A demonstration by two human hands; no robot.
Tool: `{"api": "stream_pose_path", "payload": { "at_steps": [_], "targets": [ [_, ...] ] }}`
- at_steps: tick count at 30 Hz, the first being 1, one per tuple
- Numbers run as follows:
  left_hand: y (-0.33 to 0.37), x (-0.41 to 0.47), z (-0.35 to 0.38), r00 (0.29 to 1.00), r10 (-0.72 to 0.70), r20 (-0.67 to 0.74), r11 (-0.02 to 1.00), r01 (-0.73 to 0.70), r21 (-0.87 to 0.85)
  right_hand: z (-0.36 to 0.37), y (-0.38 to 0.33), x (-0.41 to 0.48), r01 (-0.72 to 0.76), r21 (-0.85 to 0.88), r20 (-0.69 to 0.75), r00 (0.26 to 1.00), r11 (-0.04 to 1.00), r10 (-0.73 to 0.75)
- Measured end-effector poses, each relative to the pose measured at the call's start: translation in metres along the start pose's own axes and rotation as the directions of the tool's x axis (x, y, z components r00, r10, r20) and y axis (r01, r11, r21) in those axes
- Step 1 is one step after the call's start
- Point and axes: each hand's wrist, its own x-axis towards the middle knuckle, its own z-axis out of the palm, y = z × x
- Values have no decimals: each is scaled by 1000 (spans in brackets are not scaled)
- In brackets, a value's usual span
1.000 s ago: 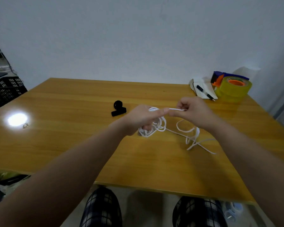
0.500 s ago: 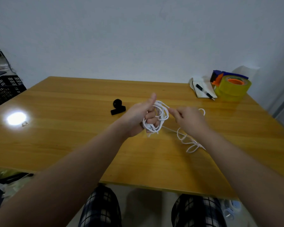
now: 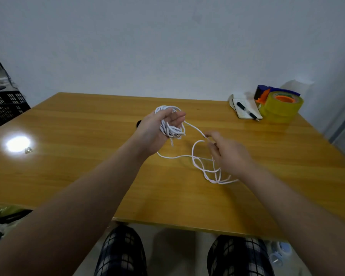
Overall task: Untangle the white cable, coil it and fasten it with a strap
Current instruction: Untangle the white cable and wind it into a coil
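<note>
Head view: over the wooden table [image 3: 84, 176], left hand [image 3: 154, 133] grips white cable [image 3: 172, 132]; blurred right hand [image 3: 231, 154] perhaps pinches it.

Two hands: my left hand [image 3: 153, 132], my right hand [image 3: 229, 152]. One each: white cable [image 3: 172, 132], pen [image 3: 246, 111], notebook [image 3: 251, 105], tape roll [image 3: 281, 108], table [image 3: 88, 156], crate [image 3: 6, 104].

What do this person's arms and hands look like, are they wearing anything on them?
The left forearm and right forearm are bare, with no sleeves in view. The left hand and right hand wear no gloves, and no watch or bracelet shows at either wrist. The right hand is blurred, so rings cannot be ruled out.
</note>
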Motion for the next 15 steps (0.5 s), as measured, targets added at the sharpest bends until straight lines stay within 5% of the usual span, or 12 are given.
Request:
{"api": "stream_pose_path", "payload": {
  "at_steps": [5,9,12,15],
  "targets": [
    [-2,-8,17,993,-68,100,998,68,4,1,-3,4,-84,-192,34,995,978,92],
    [-4,-7,32,985,-53,164,998,48,36,7,-12,1,139,-301,32,990,943,-136],
    [-6,3,30,998,34,57,999,-36,31,3,-16,-1,320,-250,-15,942,914,-334],
    [-13,10,23,992,123,-36,984,-117,134,-9,-20,1,338,-199,66,941,920,-332]
  ]
}}
